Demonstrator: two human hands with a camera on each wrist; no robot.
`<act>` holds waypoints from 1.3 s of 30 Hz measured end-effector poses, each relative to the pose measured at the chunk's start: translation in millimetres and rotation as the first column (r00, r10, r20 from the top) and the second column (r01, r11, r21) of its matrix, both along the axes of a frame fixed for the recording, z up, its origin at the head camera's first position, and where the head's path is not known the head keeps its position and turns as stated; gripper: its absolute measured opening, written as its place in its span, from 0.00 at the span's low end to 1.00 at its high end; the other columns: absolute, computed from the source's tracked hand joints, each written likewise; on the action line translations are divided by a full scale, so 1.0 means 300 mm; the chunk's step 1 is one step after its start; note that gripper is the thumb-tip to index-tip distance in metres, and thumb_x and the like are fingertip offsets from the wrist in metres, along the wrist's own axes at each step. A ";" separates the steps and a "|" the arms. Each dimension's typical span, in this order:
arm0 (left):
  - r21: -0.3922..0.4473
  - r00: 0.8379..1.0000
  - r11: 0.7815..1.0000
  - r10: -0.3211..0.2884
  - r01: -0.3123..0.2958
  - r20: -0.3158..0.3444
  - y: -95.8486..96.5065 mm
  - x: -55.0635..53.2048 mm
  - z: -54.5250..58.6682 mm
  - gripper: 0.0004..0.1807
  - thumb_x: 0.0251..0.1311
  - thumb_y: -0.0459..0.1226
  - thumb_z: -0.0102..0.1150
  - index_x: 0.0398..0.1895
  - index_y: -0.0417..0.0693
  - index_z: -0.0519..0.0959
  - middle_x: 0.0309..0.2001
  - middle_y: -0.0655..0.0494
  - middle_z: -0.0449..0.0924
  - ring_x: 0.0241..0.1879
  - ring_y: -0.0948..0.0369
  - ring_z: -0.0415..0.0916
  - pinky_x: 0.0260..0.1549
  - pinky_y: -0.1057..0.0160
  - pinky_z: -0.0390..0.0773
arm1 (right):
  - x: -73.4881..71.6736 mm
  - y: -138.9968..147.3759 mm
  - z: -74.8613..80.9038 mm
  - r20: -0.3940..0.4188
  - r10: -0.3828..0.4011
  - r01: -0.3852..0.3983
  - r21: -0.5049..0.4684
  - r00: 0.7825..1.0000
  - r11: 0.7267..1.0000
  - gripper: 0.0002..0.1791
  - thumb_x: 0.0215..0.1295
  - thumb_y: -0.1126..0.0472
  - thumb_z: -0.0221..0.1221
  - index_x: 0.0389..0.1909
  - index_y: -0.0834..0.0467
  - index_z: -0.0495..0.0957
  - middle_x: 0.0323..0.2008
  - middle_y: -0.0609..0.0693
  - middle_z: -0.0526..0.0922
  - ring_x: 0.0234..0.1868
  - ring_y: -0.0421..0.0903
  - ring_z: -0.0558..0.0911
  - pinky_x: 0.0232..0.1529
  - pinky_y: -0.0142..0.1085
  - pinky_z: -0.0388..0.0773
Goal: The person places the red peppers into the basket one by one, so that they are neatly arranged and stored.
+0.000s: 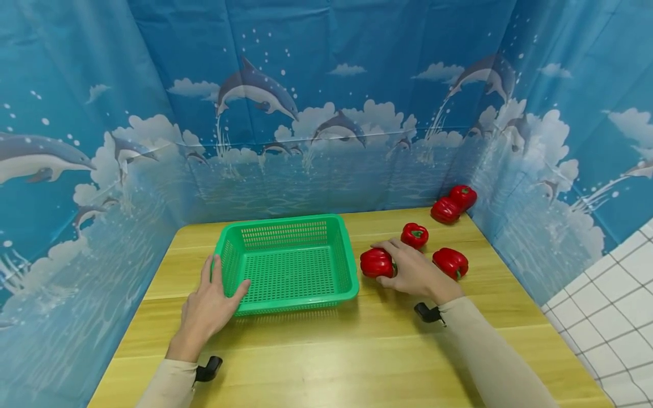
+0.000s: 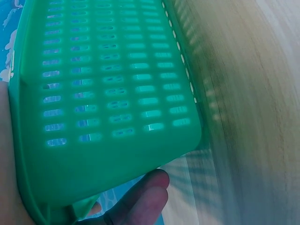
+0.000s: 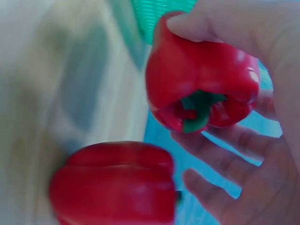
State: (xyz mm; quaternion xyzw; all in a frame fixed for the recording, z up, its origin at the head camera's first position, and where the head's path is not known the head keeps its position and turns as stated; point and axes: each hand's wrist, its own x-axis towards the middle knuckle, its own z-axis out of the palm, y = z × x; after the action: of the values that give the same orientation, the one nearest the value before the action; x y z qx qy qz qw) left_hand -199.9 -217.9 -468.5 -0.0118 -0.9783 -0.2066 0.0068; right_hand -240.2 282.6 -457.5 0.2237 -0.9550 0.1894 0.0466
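Note:
A green plastic basket [image 1: 285, 306] with slotted sides stands on the table to the left of the peppers. My left hand [image 1: 206, 303] holds its near left corner, thumb at the front rim and fingers along the left side. The left wrist view shows fingertips [image 2: 157, 187] against the basket's slotted wall [image 2: 112, 159]. To the right of the basket, my right hand [image 1: 410, 271] grips a red bell pepper [image 1: 376, 263]. Its green stem shows in the right wrist view, with the thumb on one side and fingers on the other. Another red bell pepper [image 3: 115, 183] lies close beside that hand.
Further right on the wooden table [image 1: 326, 362] lie more red bell peppers, one [image 1: 414, 235] behind the hand and one [image 1: 451, 263] beside it. Two others [image 1: 446, 209] sit together at the back right. A blue dolphin curtain [image 1: 306, 170] encloses the table's back and sides.

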 end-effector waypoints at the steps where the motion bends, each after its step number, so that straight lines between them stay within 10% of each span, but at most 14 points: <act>1: 0.001 1.000 1.000 0.000 0.000 0.000 0.000 0.001 0.000 0.67 0.82 0.78 0.44 0.98 0.43 0.31 0.99 0.40 0.27 0.18 0.54 0.72 0.16 0.54 0.68 | -0.003 -0.003 0.012 0.004 -0.002 0.002 -0.021 1.000 1.000 0.45 0.68 0.53 0.82 0.84 0.52 0.75 0.71 0.58 0.84 0.67 0.62 0.88 0.64 0.65 0.91; 13: 0.009 1.000 1.000 0.008 -0.007 -0.004 -0.003 -0.001 -0.003 0.67 0.82 0.78 0.44 0.99 0.44 0.30 0.99 0.40 0.27 0.17 0.53 0.70 0.15 0.55 0.67 | -0.062 -0.047 0.150 -0.040 -0.020 0.016 -0.099 0.999 0.995 0.47 0.73 0.50 0.78 0.87 0.56 0.71 0.70 0.63 0.82 0.63 0.64 0.89 0.63 0.65 0.90; 39: 0.027 1.000 1.000 -0.012 0.012 -0.001 -0.006 -0.002 -0.006 0.67 0.82 0.76 0.50 0.99 0.43 0.32 0.99 0.40 0.27 0.16 0.54 0.69 0.14 0.56 0.66 | -0.206 -0.340 0.244 0.040 0.115 -0.103 -0.218 0.993 0.970 0.47 0.75 0.53 0.78 0.87 0.59 0.67 0.77 0.59 0.79 0.69 0.59 0.88 0.65 0.55 0.92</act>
State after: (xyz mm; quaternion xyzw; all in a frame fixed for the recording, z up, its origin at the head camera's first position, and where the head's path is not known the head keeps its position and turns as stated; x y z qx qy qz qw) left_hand -200.5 -219.6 -470.1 -0.0176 -0.9754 -0.2197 0.0060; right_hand -302.1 180.5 -384.1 0.2644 -0.9159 0.2998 0.0351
